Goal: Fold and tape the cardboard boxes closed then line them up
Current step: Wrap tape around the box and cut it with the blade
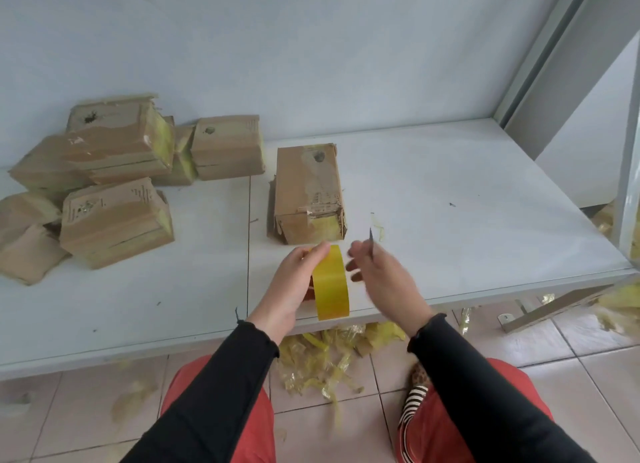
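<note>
Our left hand (300, 278) grips the roll of yellow tape (330, 282), fingers curled over its top edge, holding it upright above the near edge of the white table (485, 199). Our right hand (381, 275) is just beside the roll, blurred, and pinches a thin dark blade (371, 238) that points up from the fingers. One cardboard box (308, 192) stands alone on the table just beyond both hands, with yellow tape across its near end and a small hole in its top. Well to the left we see a loose heap of boxes (114, 185), some tilted against each other. Crumpled yellow tape scraps (322, 358) litter the tiled floor under the table.
</note>
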{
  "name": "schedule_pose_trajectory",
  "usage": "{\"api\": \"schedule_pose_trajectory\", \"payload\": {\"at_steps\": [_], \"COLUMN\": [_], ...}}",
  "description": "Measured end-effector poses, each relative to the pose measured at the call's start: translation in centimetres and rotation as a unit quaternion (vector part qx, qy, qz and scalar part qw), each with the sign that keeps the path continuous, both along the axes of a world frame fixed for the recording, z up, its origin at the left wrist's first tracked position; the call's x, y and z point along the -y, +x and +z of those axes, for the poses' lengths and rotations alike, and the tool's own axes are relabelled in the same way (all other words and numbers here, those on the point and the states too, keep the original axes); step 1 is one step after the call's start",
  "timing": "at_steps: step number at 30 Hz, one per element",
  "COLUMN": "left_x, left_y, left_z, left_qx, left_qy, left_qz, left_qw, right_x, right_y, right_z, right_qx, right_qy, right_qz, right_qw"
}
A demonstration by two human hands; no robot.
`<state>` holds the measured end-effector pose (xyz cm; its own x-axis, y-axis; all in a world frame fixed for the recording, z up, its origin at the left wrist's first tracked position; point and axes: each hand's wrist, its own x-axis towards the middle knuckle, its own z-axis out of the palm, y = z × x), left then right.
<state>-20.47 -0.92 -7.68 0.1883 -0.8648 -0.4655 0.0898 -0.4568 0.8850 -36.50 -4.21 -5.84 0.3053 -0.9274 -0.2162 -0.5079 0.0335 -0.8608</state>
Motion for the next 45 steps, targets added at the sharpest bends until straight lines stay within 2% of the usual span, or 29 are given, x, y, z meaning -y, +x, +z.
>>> {"api": "schedule_pose_trajectory", "payload": {"at_steps": [2, 5, 7, 9, 11, 16, 22, 24, 26, 30, 32, 35, 39, 45], "left_x": [0.3, -0.1, -0.5, -0.7, -0.5, -0.4, -0.1, -0.2, -0.2, -0.1, -0.1, -0.2, -1.0, -1.1], "left_y": [-0.2, -0.8, -1.2, -1.4, -1.4, -1.3, -1.2, -1.1, -0.9, -0.9, -0.9, -0.2, 0.4, 0.2], "left_z": [0.2, 0.1, -0.1, -0.4, -0.5, -0.6, -0.4, -0.6, -0.6, -0.4, -0.2, -0.1, 0.1, 0.2], "left_qx": [-0.017, -0.052, -0.078, -0.085, -0.08, -0.074, -0.066, -0.056, -0.053, -0.055, -0.045, -0.011, -0.015, 0.02], "left_qy": [-0.028, -0.054, -0.073, -0.079, -0.088, -0.112, -0.112, -0.115, -0.115, -0.109, -0.108, -0.094, -0.071, -0.124], "left_qz": [0.027, 0.062, 0.075, 0.087, 0.096, 0.107, 0.125, 0.122, 0.122, 0.118, 0.114, 0.077, 0.027, 0.078], "left_qw": [0.999, 0.995, 0.991, 0.989, 0.988, 0.985, 0.984, 0.984, 0.984, 0.986, 0.987, 0.993, 0.997, 0.989], "right_x": [2.0, 3.9, 4.5, 4.9, 5.3, 5.7, 6.5, 7.2, 7.3, 7.7, 8.1, 9.0, 10.1, 10.0], "right_y": [-0.9, -1.1, -0.8, -0.5, -0.1, 0.8, 0.6, -0.7, -1.8, -0.4, 1.7, 3.4, 3.4, 4.6], "right_z": [0.8, 1.5, 1.8, 1.7, 1.6, 0.9, 0.4, 0.5, 0.6, 1.5, 1.5, 0.4, 0.0, -1.3], "right_qx": [-0.083, -0.211, -0.261, -0.311, -0.355, -0.433, -0.476, -0.49, -0.467, -0.241, -0.195, -0.231, -0.249, -0.29], "right_qy": [-0.071, -0.146, -0.217, -0.316, -0.371, -0.387, -0.401, -0.371, -0.365, -0.357, -0.328, -0.308, -0.335, -0.464], "right_qz": [0.006, 0.107, 0.16, 0.2, 0.227, 0.226, 0.24, 0.247, 0.213, 0.096, 0.106, 0.123, 0.11, 0.087], "right_qw": [0.994, 0.961, 0.927, 0.874, 0.828, 0.782, 0.745, 0.749, 0.777, 0.897, 0.918, 0.915, 0.902, 0.833]}}
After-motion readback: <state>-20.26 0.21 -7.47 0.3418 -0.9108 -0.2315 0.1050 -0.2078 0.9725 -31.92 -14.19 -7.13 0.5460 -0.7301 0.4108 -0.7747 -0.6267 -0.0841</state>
